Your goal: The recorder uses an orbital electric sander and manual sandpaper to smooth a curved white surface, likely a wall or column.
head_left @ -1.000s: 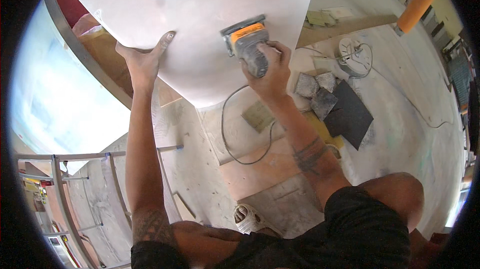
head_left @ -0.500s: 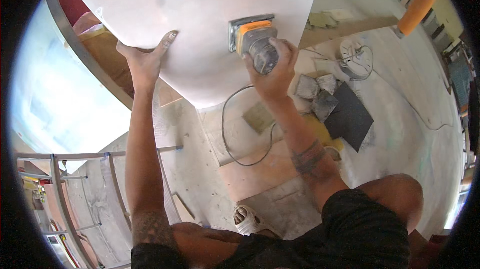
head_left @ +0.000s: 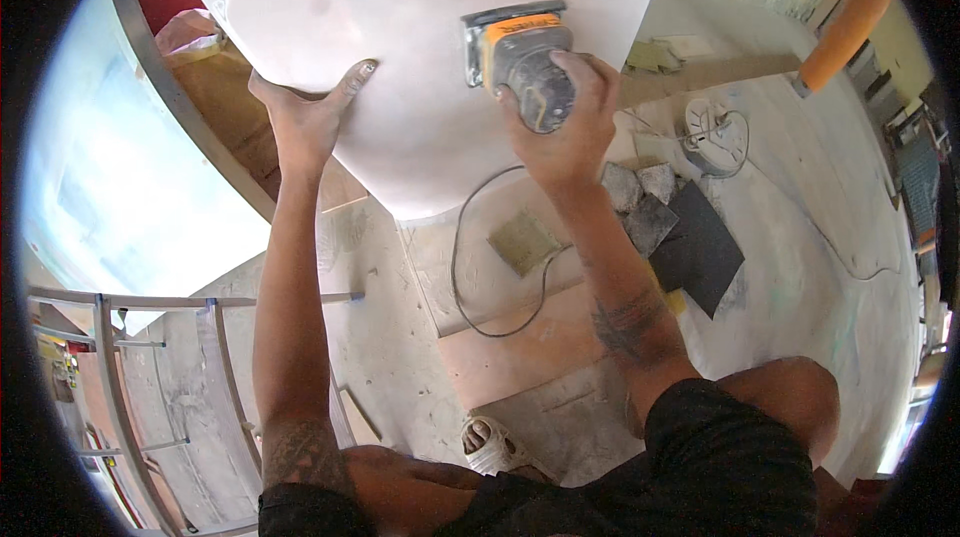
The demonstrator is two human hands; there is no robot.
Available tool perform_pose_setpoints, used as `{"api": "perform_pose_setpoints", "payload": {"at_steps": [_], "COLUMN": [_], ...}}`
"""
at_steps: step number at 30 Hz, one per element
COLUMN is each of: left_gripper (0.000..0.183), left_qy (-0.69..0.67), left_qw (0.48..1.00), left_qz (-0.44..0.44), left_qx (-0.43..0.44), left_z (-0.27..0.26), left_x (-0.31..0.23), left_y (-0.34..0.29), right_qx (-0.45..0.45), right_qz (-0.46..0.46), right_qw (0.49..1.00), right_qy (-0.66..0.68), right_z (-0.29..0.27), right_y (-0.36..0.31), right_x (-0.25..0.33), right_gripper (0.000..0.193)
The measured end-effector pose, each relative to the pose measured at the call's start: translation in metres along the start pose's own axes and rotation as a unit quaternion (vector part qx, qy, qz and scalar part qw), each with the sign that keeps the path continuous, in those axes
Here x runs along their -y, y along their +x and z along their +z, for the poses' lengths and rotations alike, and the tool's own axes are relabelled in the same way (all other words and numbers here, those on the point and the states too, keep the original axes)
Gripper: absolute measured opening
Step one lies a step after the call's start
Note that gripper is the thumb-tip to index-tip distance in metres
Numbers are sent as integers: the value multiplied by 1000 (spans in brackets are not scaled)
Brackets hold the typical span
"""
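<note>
A large pale panel (head_left: 420, 127) with a smooth, whitish-pink face stands in front of me. My left hand (head_left: 308, 127) grips its lower left edge, with the thumb lying on the face and the other fingers hidden behind. In my right hand (head_left: 575, 132) is an orange and dark grey electric sander (head_left: 535, 67), my fingers wrapped round its body. The sander's flat pad is against the panel's face, right of the middle. A dark cord (head_left: 455, 272) loops on the floor below it.
Dark abrasive sheets (head_left: 700, 247) and grey pads (head_left: 652, 222) lie to the right, near a white power strip (head_left: 715, 132). An orange post (head_left: 845, 22) rises at the upper right. A metal rack (head_left: 110, 367) stands lower left, below another glossy panel (head_left: 130, 187).
The sander and my right hand have shifted slightly upward on the panel. The whole view has moved a little, so the panel and my left hand appear further right.
</note>
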State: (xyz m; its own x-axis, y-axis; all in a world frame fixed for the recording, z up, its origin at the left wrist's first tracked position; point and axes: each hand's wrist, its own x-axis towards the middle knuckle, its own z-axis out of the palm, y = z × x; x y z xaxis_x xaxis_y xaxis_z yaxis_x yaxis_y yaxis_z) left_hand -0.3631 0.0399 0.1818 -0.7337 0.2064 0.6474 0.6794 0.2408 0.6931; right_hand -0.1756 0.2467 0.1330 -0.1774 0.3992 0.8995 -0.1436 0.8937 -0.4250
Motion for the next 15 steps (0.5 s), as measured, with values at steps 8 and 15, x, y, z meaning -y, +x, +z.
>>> {"api": "perform_pose_setpoints", "payload": {"at_steps": [8,15], "left_gripper": [122,122], "left_qy": [56,9], "left_qw": [998,1000], "left_qz": [39,-8], "left_qx": [-9,5], "left_z": [-4,1], "left_x": [6,-1], "left_y": [5,0], "right_qx": [-23,78], "right_qz": [6,-63], "right_qw": [1000,995], "right_qy": [-13,15], "right_z": [5,5], "right_y": [34,0], "right_x": [33,7], "right_gripper": [61,61]}}
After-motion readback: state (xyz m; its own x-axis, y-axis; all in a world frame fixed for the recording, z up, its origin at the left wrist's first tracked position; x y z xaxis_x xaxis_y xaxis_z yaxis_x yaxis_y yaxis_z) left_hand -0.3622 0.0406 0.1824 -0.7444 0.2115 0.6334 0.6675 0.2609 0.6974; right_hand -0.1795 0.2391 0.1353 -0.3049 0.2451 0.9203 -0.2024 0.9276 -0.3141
